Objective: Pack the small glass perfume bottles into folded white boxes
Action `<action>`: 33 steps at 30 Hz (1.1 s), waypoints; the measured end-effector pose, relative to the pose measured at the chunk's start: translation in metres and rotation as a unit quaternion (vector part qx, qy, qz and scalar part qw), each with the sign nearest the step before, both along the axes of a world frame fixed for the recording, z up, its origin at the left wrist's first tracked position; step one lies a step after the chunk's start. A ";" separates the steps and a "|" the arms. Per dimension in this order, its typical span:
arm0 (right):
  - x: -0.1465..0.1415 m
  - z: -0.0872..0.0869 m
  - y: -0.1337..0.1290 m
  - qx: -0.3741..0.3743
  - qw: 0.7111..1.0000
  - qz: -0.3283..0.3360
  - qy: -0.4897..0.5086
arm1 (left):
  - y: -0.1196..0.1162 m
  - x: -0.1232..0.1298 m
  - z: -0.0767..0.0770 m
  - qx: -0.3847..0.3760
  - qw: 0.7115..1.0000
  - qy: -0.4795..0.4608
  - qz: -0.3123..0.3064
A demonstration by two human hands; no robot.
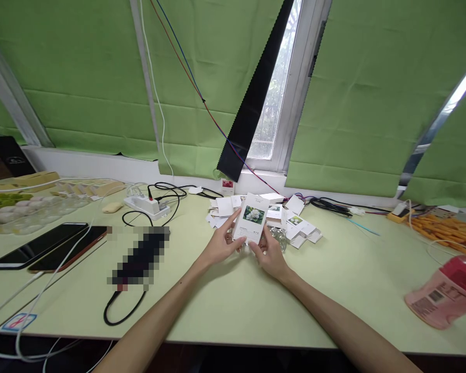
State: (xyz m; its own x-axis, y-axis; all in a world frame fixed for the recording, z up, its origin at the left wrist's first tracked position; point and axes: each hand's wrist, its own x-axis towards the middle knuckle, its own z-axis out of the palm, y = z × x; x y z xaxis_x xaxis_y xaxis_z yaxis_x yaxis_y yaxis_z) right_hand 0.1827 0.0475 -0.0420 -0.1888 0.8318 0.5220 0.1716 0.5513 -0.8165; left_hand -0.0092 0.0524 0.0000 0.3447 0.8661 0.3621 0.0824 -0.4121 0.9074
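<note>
A small white carton (252, 230) with a white-flower picture is held up above the table, tilted a little. My left hand (220, 244) closes on its left side, with the thumb at the lower front edge. On its right side, my right hand (272, 256) also grips the carton, thumb near the bottom corner. Just behind lies a heap of similar white cartons (297, 228), several of them looking flattened or open. Clear glass-like pieces (279, 237) show beside my right hand, partly hidden. Most fingertips are hidden behind the carton.
To the left lie two dark phones (42, 243), a pixelated dark device (142, 256) with a cable, and a white power strip (142, 204). A pink container (442, 295) stands at the right, before a pile of orange pieces (442, 230). Cables (330, 206) run along the back edge.
</note>
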 end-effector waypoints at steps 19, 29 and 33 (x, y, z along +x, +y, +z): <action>0.001 0.000 0.000 0.005 1.000 0.003 -0.009 | -0.001 0.001 0.003 0.003 1.000 -0.002 0.004; 0.001 0.000 0.001 0.006 1.000 0.004 -0.004 | -0.001 0.002 0.002 0.004 1.000 -0.002 0.005; 0.001 0.000 0.001 0.002 1.000 0.001 -0.012 | -0.002 0.002 0.002 -0.002 1.000 -0.001 0.009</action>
State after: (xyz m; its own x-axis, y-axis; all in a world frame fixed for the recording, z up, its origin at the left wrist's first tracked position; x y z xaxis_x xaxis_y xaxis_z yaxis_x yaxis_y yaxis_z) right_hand 0.1841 0.0490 -0.0423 -0.2026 0.8291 0.5212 0.1898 0.5553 -0.8097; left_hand -0.0070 0.0504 0.0022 0.3285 0.8732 0.3600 0.0880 -0.4077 0.9088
